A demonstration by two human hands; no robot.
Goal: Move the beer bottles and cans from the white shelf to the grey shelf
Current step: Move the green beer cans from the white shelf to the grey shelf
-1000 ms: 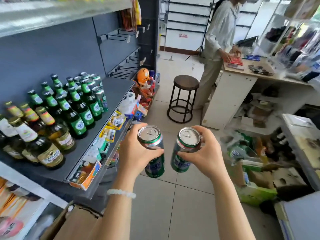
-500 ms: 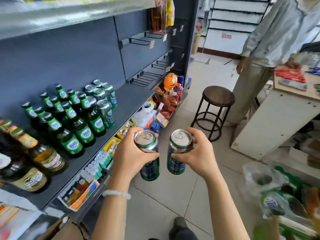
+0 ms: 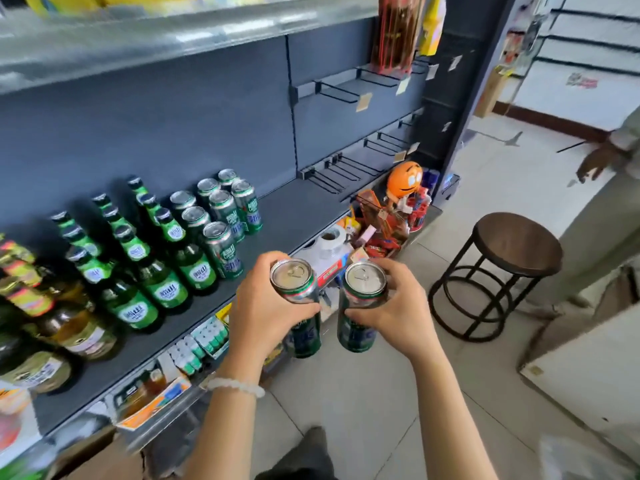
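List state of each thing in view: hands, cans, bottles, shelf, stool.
left hand: grips left can, in the air
right hand: grips right can, in the air
left can: sealed, tab flat, tilted
right can: sealed, near upright
shelved cans: upright, sealed, grouped on grey shelf
green bottles: upright, capped
grey shelf: right part bare
stool: upright, nothing on it

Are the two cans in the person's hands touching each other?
Apart. The head view shows a strip of floor and shelf clutter between the left can and the right can, from their tops to their bases.
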